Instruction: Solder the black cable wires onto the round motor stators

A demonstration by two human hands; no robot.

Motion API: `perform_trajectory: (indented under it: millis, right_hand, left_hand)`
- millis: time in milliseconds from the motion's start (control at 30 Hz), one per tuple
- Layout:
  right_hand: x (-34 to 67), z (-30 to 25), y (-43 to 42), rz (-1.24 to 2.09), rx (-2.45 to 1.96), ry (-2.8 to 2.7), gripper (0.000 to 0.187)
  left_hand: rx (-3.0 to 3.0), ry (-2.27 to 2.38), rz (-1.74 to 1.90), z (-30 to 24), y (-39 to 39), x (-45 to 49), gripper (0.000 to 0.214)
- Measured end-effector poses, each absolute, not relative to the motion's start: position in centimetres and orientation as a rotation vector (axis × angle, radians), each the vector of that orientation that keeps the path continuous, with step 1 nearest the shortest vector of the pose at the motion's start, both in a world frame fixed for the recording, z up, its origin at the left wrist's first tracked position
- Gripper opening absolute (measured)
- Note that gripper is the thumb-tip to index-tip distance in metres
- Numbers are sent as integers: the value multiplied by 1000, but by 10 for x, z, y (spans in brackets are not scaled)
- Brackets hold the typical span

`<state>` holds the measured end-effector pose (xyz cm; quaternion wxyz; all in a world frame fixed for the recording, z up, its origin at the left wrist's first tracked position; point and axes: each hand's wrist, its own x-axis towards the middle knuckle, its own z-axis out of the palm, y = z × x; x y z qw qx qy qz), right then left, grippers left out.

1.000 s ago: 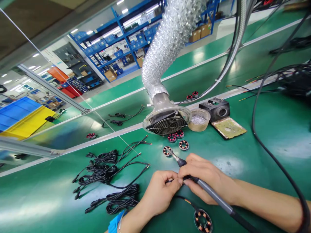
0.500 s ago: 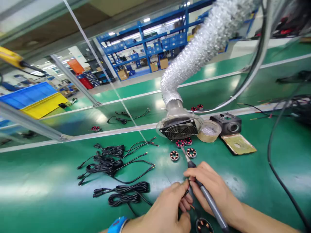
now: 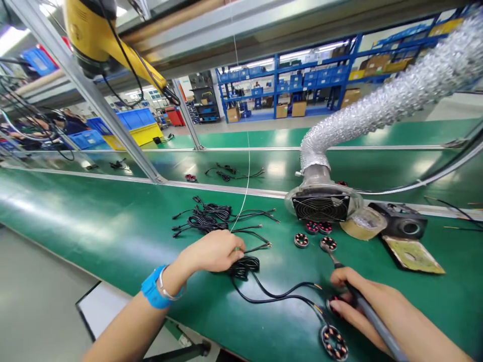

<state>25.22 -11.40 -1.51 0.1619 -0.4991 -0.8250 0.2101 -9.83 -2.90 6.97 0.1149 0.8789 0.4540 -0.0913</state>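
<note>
Left hand (image 3: 217,252) at cables (image 3: 249,264); right (image 3: 388,301) holds soldering iron (image 3: 373,318).

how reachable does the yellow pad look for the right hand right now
Probably yes: nothing visible stands between the right hand and the yellow pad, though that hand holds a soldering iron.

- left hand (image 3: 217,251) covers part of cable bundle (image 3: 247,265); grip unclear
- soldering iron (image 3: 372,314) cut off, bottom edge
- red-black piece (image 3: 330,303) mostly hidden by right hand (image 3: 388,301)
</note>
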Motion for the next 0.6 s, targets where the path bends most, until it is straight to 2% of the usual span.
perform_trajectory:
  millis: [100,267,400,533,600]
  right_hand:
    - [248,-3,-124,622,-1505,-2393,25]
    - [232,-2,-146,580,-1580,-2375,32]
    - [224,-18,-160,356,-1677,-2193,41]
    - [211,-35,-170,77,-1648,-2111,56]
    - [203,-41,-173,-39,-1586,-2107,56]
  left_hand:
    - [2565,1432,-326,53,-33,-115,22]
    - [2583,1521,-187,45,-44,-124,26]
    - [2596,1494,-159,51,-60,-139,26]
    - [2612,1430,-338,46,-66,-146,43]
    - [2629,1406,-355,43,-65,-144,39]
